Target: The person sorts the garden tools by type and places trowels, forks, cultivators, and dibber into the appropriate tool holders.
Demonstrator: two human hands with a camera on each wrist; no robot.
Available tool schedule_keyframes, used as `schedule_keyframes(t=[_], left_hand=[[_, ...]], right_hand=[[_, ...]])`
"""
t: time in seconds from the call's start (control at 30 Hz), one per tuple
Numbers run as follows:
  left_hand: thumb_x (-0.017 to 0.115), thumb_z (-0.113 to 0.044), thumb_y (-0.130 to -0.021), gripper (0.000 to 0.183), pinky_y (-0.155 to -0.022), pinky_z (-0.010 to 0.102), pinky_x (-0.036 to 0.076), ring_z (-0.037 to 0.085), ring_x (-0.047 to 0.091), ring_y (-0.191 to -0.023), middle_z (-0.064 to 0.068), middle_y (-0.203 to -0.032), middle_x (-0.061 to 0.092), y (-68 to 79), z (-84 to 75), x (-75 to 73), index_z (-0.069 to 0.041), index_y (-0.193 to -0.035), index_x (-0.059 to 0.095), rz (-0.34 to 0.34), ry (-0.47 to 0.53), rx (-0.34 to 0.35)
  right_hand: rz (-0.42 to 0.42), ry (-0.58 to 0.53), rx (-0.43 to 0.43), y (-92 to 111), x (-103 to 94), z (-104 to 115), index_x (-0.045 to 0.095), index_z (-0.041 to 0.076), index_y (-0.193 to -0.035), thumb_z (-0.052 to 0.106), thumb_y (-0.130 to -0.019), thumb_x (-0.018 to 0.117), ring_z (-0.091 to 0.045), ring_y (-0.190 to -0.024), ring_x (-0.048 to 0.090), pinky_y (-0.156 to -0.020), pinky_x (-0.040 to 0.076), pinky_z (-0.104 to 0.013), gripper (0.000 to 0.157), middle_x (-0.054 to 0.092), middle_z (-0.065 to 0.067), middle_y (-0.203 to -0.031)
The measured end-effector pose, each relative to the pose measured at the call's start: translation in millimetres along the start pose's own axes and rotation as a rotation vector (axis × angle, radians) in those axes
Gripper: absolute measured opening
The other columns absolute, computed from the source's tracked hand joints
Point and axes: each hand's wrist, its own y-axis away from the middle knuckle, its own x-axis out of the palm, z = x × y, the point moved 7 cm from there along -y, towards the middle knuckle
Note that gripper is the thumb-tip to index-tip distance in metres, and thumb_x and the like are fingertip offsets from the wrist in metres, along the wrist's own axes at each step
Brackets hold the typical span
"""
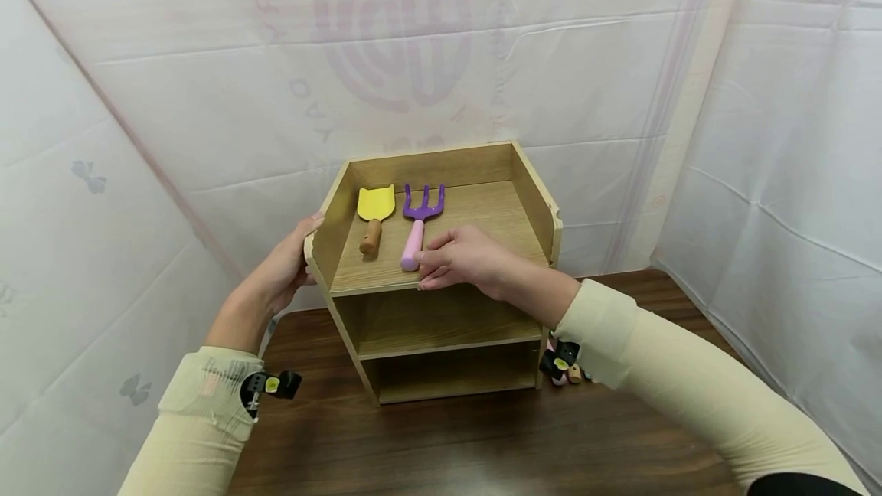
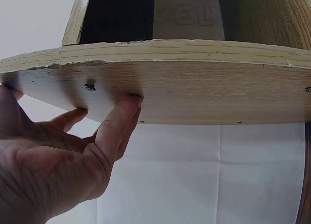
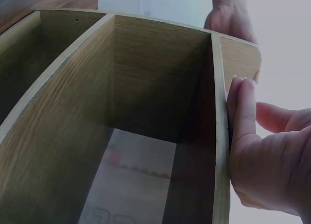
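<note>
A wooden shelf (image 1: 448, 346) stands on the table with several open levels. On its top level lie a toy shovel (image 1: 375, 205), yellow with a brown handle, and a toy garden fork (image 1: 423, 211) with purple prongs and a pink handle. My left hand (image 1: 279, 266) holds the shelf's left side; in the left wrist view its fingertips (image 2: 131, 101) press the outer panel. Beside the pink handle's end is my right hand (image 1: 468, 259), its fingers close to or touching it. The right wrist view shows those fingers fairly straight, the fork hidden there.
Several small things (image 1: 572, 373), partly hidden by the right wrist camera, lie on the table right of the shelf. The dark brown table (image 1: 482, 442) extends in front. White sheeting (image 1: 586, 83) hangs behind and on both sides.
</note>
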Motion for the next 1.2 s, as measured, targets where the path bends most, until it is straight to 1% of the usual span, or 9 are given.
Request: schedule_keyframes(t=[0.1, 0.23, 0.33, 0.43, 0.47, 0.63, 0.83, 1.1, 1.2], left_hand=[[0.028, -0.073, -0.105, 0.084, -0.086, 0.030, 0.058, 0.012, 0.063, -0.104, 0.012, -0.134, 0.049, 0.0, 0.0, -0.9, -0.020, -0.170, 0.020, 0.002, -0.001, 0.003], [0.028, -0.074, -0.105, 0.085, -0.086, 0.030, 0.059, 0.012, 0.063, -0.104, 0.013, -0.135, 0.048, 0.8, 0.3, -1.4, -0.021, -0.171, 0.019, 0.003, 0.003, 0.005], [0.028, -0.073, -0.106, 0.083, -0.087, 0.030, 0.059, 0.013, 0.062, -0.105, 0.013, -0.136, 0.047, 1.4, 0.7, -1.3, -0.023, -0.172, 0.018, 0.005, 0.009, 0.008], [0.028, -0.072, -0.106, 0.082, -0.088, 0.031, 0.058, 0.014, 0.062, -0.107, 0.014, -0.138, 0.046, 1.4, 0.8, -0.3, -0.024, -0.172, 0.018, 0.010, 0.012, 0.011], [0.028, -0.072, -0.106, 0.082, -0.088, 0.031, 0.058, 0.014, 0.061, -0.107, 0.015, -0.139, 0.046, 1.3, 0.7, -0.1, -0.025, -0.172, 0.017, 0.011, 0.011, 0.011], [0.028, -0.074, -0.105, 0.084, -0.089, 0.030, 0.058, 0.014, 0.061, -0.108, 0.016, -0.140, 0.045, 0.5, -0.2, 1.3, -0.024, -0.172, 0.017, 0.008, 0.009, 0.006], [0.029, -0.074, -0.105, 0.084, -0.088, 0.030, 0.058, 0.013, 0.061, -0.107, 0.015, -0.139, 0.046, -0.8, -0.8, 2.0, -0.023, -0.172, 0.019, 0.003, 0.010, 0.006], [0.029, -0.073, -0.106, 0.084, -0.087, 0.029, 0.059, 0.011, 0.063, -0.104, 0.012, -0.135, 0.048, -0.3, 0.0, -0.4, -0.022, -0.171, 0.019, -0.002, 0.008, 0.000], [0.028, -0.072, -0.106, 0.082, -0.087, 0.029, 0.059, 0.011, 0.063, -0.104, 0.011, -0.135, 0.048, 0.4, 0.4, -1.2, -0.024, -0.172, 0.019, 0.000, 0.005, 0.003]], right_hand=[[-0.007, 0.018, 0.012, -3, 2.4, 1, 0.046, -0.014, -0.144, 0.003, -0.102, 0.070, -0.018, -0.077, 0.078, -0.080, 0.067, -0.030, 0.051, 0.073, -0.033, -0.120], [-0.008, 0.045, 0.034, -6, 4.6, 3, 0.045, -0.011, -0.140, 0.004, -0.100, 0.073, -0.018, -0.068, 0.076, -0.073, 0.067, -0.029, 0.051, 0.074, -0.024, -0.103], [0.002, 0.082, 0.042, -8, 5.7, 4, 0.049, -0.010, -0.136, 0.006, -0.102, 0.071, -0.017, -0.064, 0.075, -0.068, 0.066, -0.027, 0.043, 0.073, -0.018, -0.094], [0.010, 0.115, 0.051, -9, 5.7, 5, 0.055, -0.009, -0.131, 0.008, -0.103, 0.070, -0.016, -0.063, 0.075, -0.064, 0.065, -0.026, 0.036, 0.073, -0.014, -0.089], [0.013, 0.125, 0.052, -10, 5.5, 4, 0.057, -0.009, -0.129, 0.009, -0.104, 0.070, -0.016, -0.063, 0.075, -0.064, 0.064, -0.025, 0.034, 0.073, -0.013, -0.087], [0.001, 0.135, 0.056, -10, 2.9, 4, 0.055, -0.011, -0.131, 0.009, -0.107, 0.064, -0.018, -0.065, 0.076, -0.065, 0.065, -0.026, 0.033, 0.068, -0.012, -0.082], [-0.010, 0.121, 0.056, -10, 0.9, 4, 0.061, -0.012, -0.126, 0.009, -0.110, 0.059, -0.018, -0.065, 0.076, -0.066, 0.065, -0.026, 0.027, 0.064, -0.012, -0.079], [-0.040, 0.092, 0.072, -11, 0.0, 5, 0.046, -0.012, -0.148, 0.006, -0.109, 0.059, -0.020, -0.067, 0.077, -0.070, 0.066, -0.028, 0.045, 0.064, -0.015, -0.086], [-0.049, 0.085, 0.080, -13, -0.6, 5, 0.042, -0.012, -0.152, 0.006, -0.109, 0.059, -0.020, -0.067, 0.077, -0.071, 0.066, -0.028, 0.049, 0.065, -0.015, -0.088]])
